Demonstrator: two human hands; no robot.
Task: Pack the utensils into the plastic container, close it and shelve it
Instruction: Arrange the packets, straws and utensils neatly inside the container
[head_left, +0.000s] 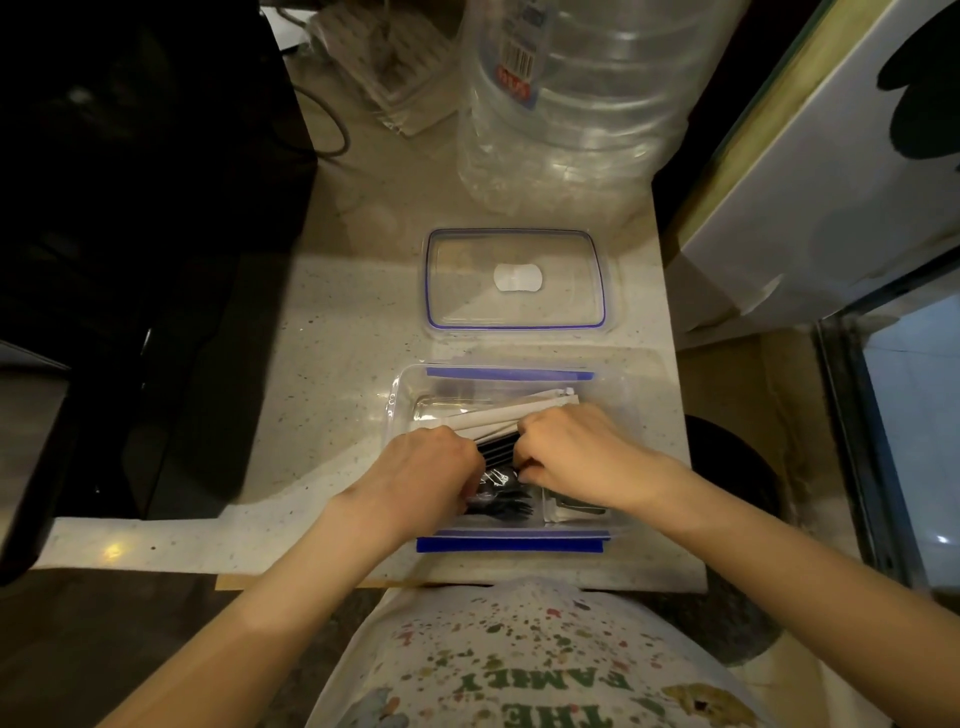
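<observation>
Colours – clear, blue, black
Container was clear with blue clips; lid clear, blue-edged – utensils black, countertop speckled beige.

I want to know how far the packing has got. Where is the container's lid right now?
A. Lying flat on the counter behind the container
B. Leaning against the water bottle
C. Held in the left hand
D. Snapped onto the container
A: the lid lies flat on the counter just beyond the open container, while both hands are down inside it among the utensils.
</observation>
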